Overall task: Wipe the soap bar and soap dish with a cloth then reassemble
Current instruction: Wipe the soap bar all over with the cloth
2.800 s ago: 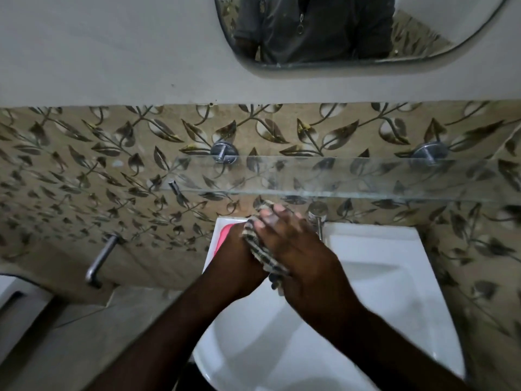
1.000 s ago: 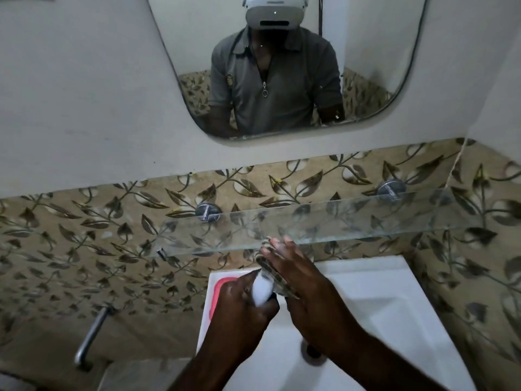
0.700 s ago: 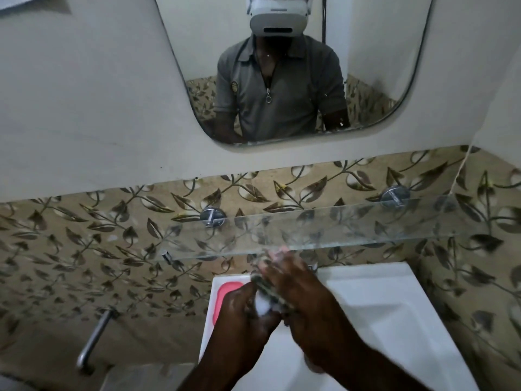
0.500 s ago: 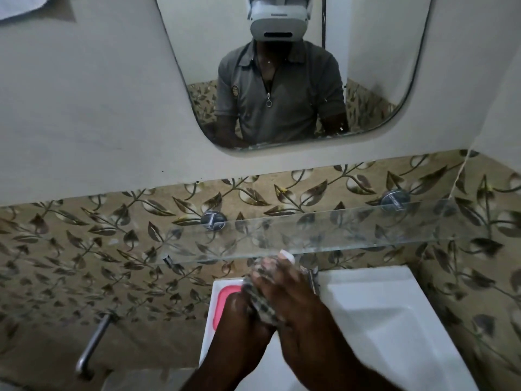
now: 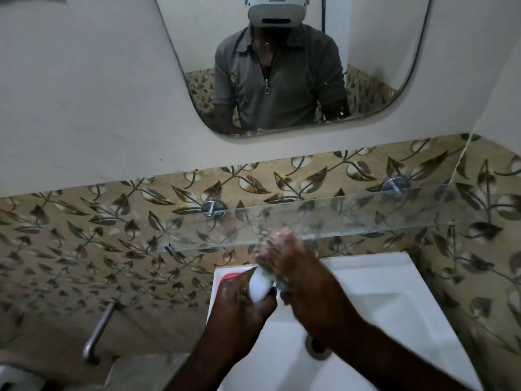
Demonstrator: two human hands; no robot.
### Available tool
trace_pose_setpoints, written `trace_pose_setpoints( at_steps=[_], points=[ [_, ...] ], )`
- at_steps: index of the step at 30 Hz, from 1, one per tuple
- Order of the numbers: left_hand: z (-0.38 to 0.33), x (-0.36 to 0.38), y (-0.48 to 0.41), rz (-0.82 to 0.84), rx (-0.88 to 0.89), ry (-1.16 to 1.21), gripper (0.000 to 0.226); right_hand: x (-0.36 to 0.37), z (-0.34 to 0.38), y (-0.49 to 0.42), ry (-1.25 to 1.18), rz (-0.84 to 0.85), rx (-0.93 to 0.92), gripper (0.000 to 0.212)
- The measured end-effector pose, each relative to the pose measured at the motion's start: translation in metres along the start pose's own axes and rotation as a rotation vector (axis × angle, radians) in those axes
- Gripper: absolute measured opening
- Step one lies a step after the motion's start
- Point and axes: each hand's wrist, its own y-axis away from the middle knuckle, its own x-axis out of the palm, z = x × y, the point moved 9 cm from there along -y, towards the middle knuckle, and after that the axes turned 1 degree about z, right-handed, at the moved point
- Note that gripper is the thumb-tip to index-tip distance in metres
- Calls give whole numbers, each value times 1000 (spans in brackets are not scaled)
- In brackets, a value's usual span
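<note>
The left hand (image 5: 243, 301) has its fingers curled round the lower part of the white soap bar (image 5: 260, 289) and grips it over the back left part of the washbasin (image 5: 380, 292). The bar stands almost upright in this fist. Its long axis points up and away towards the tiled wall, and its upper end leans a little to the right.

The right hand (image 5: 300, 280) is just beside the bar on its right side and touches it. This hand is blurred by motion. As far as I can see, its fingers are bent round the cloth (image 5: 278, 282), of which only a small strip shows between the palm and the soap. There is white foam on the fingertips (image 5: 277, 238).

In my judgement the wiping of the bar is in progress and the dish is not yet wiped.

The pink soap dish (image 5: 231, 276) lies on the basin's rim at the back left corner, behind and to the left of the left hand. It is clearly nearer to the left hand, so that hand, which already has the soap, can set it down there most easily
</note>
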Motion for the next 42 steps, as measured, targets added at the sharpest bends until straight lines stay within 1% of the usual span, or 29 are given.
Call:
trace_pose_setpoints(
  at_steps=[1,3,4,6,8,9,10,11,12,13,14,16,17,19,20,22,23,24,26,28,29,31,33,34,36,37,38,40,42],
  points=[
    [4,-3,-1,18,-56,32,8,-7,-20,-7,-53,-30,137,70],
    [15,-18,1,-27,-99,145,18,-8,-31,-9,-70,-60,248,71],
    [16,-15,0,-45,-105,188,18,-4,-23,-7,-32,-70,227,68],
    [22,-13,0,17,-107,133,2,8,8,3,9,-52,52,58],
    [27,-14,1,49,-114,121,24,15,32,11,53,41,-141,51],
    [25,-17,0,44,-95,149,22,13,30,7,60,52,-169,54],
    [19,-18,-1,34,-67,174,15,8,18,0,40,41,-103,61],
    [11,-18,-1,8,-55,163,9,0,-1,-8,-5,9,26,69],
    [7,-18,-1,-16,-53,164,9,-7,-16,-14,-71,-22,157,73],
    [6,-19,-1,-33,-52,179,13,-9,-21,-16,-97,-43,229,72],
    [5,-20,-2,-30,-38,188,15,-8,-14,-16,-76,-58,220,68],
    [-4,-23,-6,8,66,145,13,4,16,-7,20,-40,46,57],
    [-8,-24,-6,27,111,124,9,11,30,0,35,10,-41,55],
    [-5,-26,-4,17,119,121,23,10,31,1,42,40,-113,56],
    [-1,-24,-3,10,88,137,26,4,16,-4,18,16,-44,60],
    [5,-14,1,31,22,147,15,-6,-16,-11,-87,-33,180,71],
    [4,-12,2,32,10,144,14,-8,-18,-12,-102,-53,220,70],
    [2,-13,1,22,27,151,14,-7,-8,-11,-68,-68,195,65],
    [-8,-21,-2,-6,129,117,14,3,20,1,17,-62,46,54],
    [-18,-25,0,-4,225,80,12,6,34,11,5,-53,-76,53],
    [-19,-26,1,1,233,74,13,1,27,9,-24,-76,-76,54],
    [-17,-23,3,3,156,100,23,-12,-4,4,-192,-163,92,65],
    [-17,-17,7,23,94,168,34,-13,-43,6,-560,-234,374,76],
    [-18,-16,9,25,86,203,41,-6,-59,11,-779,-242,500,73],
    [-17,-17,12,28,43,310,51,15,-79,26,-1231,-252,689,45],
    [-17,-17,12,35,16,373,48,23,-84,33,-1402,-245,759,32],
    [-18,-17,12,39,-1,415,41,28,-86,40,-1510,-234,803,30],
    [-18,-13,11,74,-39,484,27,36,-82,47,-1623,-185,827,35],
    [-14,-8,12,133,-105,563,31,43,-78,50,-1680,-151,827,41]
  ],
)
